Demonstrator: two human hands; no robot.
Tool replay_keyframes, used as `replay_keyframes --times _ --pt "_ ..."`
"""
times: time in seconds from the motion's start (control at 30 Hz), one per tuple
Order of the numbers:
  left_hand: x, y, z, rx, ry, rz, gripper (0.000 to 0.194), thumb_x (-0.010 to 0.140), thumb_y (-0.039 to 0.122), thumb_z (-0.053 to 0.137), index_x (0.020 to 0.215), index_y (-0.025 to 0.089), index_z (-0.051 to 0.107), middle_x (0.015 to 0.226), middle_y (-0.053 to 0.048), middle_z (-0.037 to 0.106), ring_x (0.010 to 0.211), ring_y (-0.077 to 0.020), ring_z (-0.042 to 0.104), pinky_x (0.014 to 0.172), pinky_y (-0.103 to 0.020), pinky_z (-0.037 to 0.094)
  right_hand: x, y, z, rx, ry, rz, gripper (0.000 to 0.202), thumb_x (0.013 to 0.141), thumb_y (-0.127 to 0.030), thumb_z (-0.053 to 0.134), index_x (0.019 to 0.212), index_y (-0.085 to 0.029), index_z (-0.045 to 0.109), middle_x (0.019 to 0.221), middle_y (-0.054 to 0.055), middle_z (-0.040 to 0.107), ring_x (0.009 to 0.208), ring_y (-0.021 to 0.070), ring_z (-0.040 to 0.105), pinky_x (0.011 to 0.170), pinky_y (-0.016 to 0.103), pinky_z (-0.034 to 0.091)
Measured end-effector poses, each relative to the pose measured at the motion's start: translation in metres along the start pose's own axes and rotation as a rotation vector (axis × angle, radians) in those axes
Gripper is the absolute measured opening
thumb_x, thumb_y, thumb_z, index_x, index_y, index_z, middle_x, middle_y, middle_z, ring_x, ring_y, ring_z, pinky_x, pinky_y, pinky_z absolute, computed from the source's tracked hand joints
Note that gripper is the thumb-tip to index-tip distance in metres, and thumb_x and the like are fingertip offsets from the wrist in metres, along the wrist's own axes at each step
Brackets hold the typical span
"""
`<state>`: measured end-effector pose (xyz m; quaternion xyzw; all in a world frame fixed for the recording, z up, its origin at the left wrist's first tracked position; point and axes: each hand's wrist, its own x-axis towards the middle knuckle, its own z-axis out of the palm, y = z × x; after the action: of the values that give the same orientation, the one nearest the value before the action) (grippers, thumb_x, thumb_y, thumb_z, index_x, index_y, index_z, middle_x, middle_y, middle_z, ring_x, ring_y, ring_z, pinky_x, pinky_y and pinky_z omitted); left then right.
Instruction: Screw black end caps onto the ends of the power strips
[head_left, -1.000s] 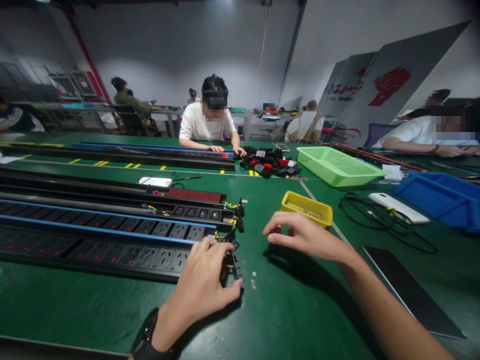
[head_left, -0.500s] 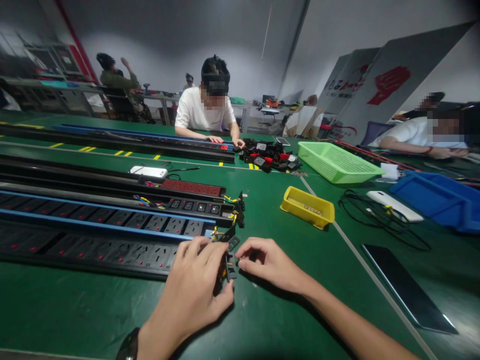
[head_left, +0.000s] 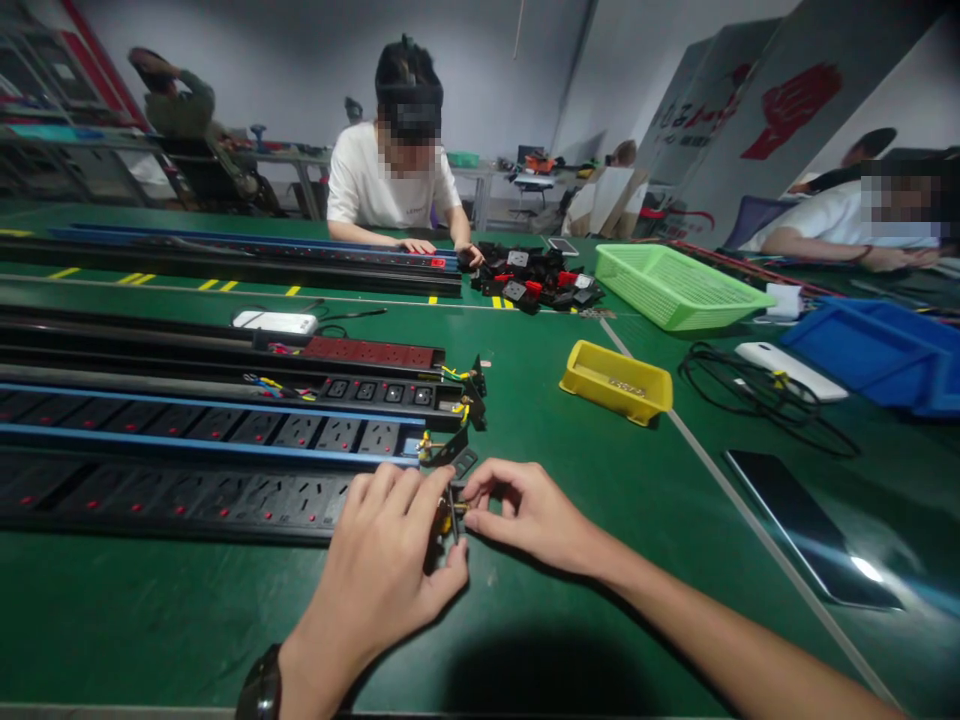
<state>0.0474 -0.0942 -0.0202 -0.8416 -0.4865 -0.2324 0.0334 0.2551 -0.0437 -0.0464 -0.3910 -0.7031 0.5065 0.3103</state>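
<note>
The left hand (head_left: 390, 540) clamps a black end plate (head_left: 454, 520) at the tip of the nearest power strip (head_left: 225, 490) on the worktop (head_left: 532, 400); the right hand (head_left: 525, 510) pinches a brass-coloured piece (head_left: 460, 507) beside it. I'd brace the plate, keeping that piece straight.

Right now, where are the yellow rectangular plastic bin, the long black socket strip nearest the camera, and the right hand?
Yellow plastic bin (head_left: 609, 397): head view, near outer wall.
Long black socket strip (head_left: 171, 498): head view, socket face.
Right hand (head_left: 536, 512): head view, middle of the hand.
</note>
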Motion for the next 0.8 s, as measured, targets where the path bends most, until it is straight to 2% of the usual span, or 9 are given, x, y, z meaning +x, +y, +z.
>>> replay_keyframes --times 0.4,0.6,0.8 --pt "0.0 -0.0042 -0.001 -0.072 0.008 -0.016 0.048 0.085 0.029 0.067 0.13 0.014 0.06 0.105 -0.009 0.071 0.096 -0.0275 0.058 0.082 -0.04 0.041 -0.0002 0.0062 0.0014 -0.008 0.048 -0.007 0.019 0.082 -0.034 0.079 0.088 -0.018 0.073 0.076 0.0 0.068 0.061 0.0101 0.054 0.054 0.02 0.039" --pt "-0.0001 -0.0046 0.0 -0.069 -0.01 -0.031 0.048 0.085 0.031 0.068 0.13 0.015 0.06 0.104 -0.009 0.07 0.095 -0.0284 0.057 0.081 -0.039 0.04 -0.0009 0.0082 -0.0016 -0.037 0.016 -0.001 0.02 0.087 -0.037 0.075 0.093 -0.018 0.077 0.073 -0.001 0.067 0.061 0.0102 0.052 0.057 0.022 0.04" --pt "-0.0013 -0.0052 0.0 -0.047 -0.014 -0.008 0.049 0.088 0.033 0.067 0.133 0.015 0.059 0.109 -0.01 0.071 0.098 -0.0289 0.057 0.083 -0.04 0.041 -0.0003 0.0047 -0.0051 -0.184 -0.003 -0.124 0.022 0.098 -0.037 0.064 0.095 -0.02 0.077 0.084 0.003 0.069 0.074 0.0135 0.059 0.069 0.025 0.043"
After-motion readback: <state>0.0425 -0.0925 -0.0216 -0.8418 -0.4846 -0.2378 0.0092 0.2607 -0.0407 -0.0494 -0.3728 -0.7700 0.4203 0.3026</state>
